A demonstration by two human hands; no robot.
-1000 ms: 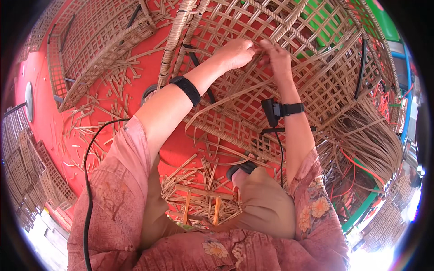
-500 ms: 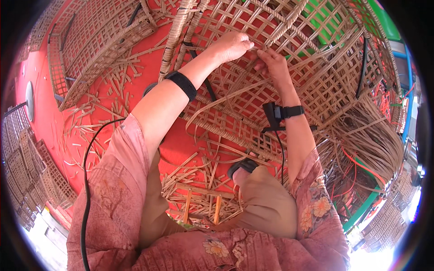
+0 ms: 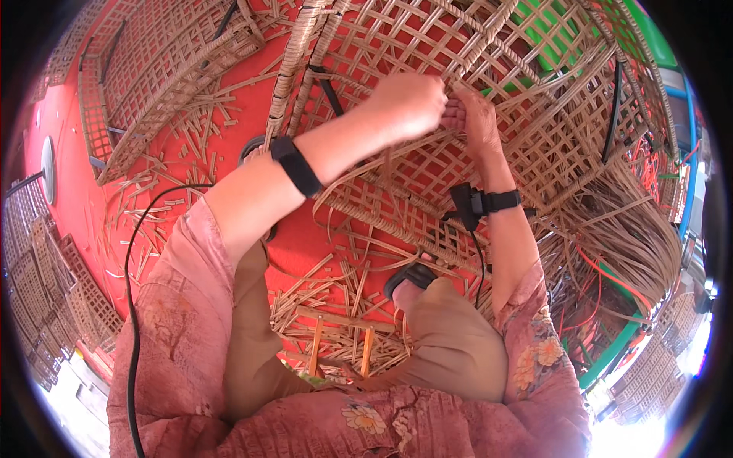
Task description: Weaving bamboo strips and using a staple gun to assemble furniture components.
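The basket, an open lattice of flat brown strips, occupies the area from 12 to 3 o'clock, measured from the middle of the view. Its left edge is a thick, wrapped post.

Both hands are positioned close together at 1 o'clock, over the basket's lattice. The left hand enters from 10 o'clock with its back facing up; its fingertips are hidden and its outline is blurred. The right hand stands just beside it on the 3 o'clock side, thumb uppermost and fingers bent toward the left hand. Whether either hand is clamped on a strip cannot be determined, nor whether the hands touch.

A black band encircles the left forearm. A second black band, with a small black device beside it, encircles the right wrist.

A bundle of long strips lies at 3 o'clock. Another lattice basket stands at 10 o'clock, with short cut pieces scattered near it on the red floor covering. More lattice panels are located between 8 and 9 o'clock. A dark sandal is at 5 o'clock.
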